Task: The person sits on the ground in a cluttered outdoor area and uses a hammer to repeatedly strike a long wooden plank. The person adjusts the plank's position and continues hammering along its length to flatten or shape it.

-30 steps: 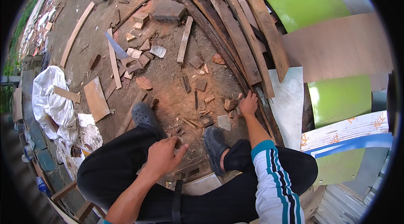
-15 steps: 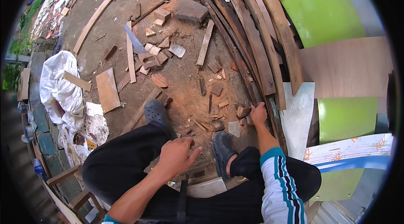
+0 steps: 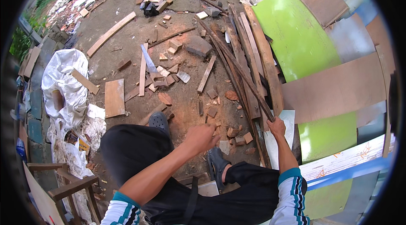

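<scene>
My right hand [image 3: 276,127] is closed around the near end of a long, narrow, dark wooden strip [image 3: 259,95]. The strip slants away to the far left across a stack of long boards [image 3: 270,62]. My left hand [image 3: 199,137] hovers over the ground between my knees, its fingers loosely bent and nothing visible in them. Small wood offcuts [image 3: 233,132] lie on the dirt between the two hands. Farther off, a handsaw [image 3: 151,65] with a wooden handle rests among more scraps.
Green sheets [image 3: 294,34] and a brown plywood panel [image 3: 334,87] spread along the right. A grey stone block [image 3: 198,46] sits ahead. To the left are a white sack [image 3: 63,79], a flat board [image 3: 114,98] and a wooden frame [image 3: 72,187].
My right hand has lifted the dark strip's near end and swung it right over the stacked boards. My left hand has moved right and slightly up. The view has tilted farther out.
</scene>
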`<state>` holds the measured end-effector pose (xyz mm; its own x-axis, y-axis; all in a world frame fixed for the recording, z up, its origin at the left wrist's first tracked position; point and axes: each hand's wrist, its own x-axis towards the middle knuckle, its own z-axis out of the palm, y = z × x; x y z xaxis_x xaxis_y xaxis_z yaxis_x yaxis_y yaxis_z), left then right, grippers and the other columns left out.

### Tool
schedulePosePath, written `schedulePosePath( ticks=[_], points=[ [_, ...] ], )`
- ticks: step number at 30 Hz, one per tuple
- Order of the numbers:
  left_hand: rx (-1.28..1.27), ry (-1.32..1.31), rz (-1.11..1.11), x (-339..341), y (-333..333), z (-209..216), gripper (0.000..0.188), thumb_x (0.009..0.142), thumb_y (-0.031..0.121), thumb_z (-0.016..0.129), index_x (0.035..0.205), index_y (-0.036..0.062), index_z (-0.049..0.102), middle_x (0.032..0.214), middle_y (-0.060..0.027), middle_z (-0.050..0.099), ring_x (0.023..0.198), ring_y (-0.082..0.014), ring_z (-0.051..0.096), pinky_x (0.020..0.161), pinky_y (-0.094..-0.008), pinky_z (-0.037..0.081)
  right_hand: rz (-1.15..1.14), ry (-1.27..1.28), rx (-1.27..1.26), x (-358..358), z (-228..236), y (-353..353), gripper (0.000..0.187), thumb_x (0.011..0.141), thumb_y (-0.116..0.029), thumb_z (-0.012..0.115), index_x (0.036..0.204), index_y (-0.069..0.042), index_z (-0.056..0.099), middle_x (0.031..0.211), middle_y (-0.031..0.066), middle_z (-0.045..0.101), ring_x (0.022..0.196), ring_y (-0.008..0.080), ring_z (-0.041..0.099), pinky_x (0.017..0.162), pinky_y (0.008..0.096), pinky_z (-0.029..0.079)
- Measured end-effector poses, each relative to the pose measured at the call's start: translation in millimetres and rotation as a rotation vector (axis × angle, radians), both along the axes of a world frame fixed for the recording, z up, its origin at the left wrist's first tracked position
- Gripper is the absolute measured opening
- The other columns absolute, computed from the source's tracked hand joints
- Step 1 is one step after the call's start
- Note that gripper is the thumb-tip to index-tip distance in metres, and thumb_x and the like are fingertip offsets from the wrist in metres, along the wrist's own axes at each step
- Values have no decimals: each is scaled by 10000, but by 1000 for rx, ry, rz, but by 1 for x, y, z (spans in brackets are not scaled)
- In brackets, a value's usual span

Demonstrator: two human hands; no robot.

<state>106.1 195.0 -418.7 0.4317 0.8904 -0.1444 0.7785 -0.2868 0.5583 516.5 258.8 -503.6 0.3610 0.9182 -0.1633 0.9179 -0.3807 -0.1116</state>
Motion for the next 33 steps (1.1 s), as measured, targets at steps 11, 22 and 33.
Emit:
schedulePosePath(
  ticks=[11,22,33],
  points=[
    [546,-427,172,-33,36,97,382,876,257,734,1168,35,629,1110,-150,674,1033,-326,654,879,-421,512,341,-223,499,-43,195,-26,294,740,-316,795,851,-96,636,774,143,693,722,379,679,622,479,534],
    [530,185,-118,-113,74,153,817,700,807,661,1055,72,700,718,-133,647,765,-324,666,758,-431,495,816,-369,784,-178,283,-44,439,578,-310,888,824,-142,566,763,18,585,710,244,633,616,373,466],
    [627,111,-11,-166,69,114,666,779,745,626,786,79,649,616,-97,620,562,-314,632,515,-418,465,838,-211,346,-232,293,-18,538,738,-538,800,882,-58,606,800,126,631,762,343,648,660,452,494]
  ],
)
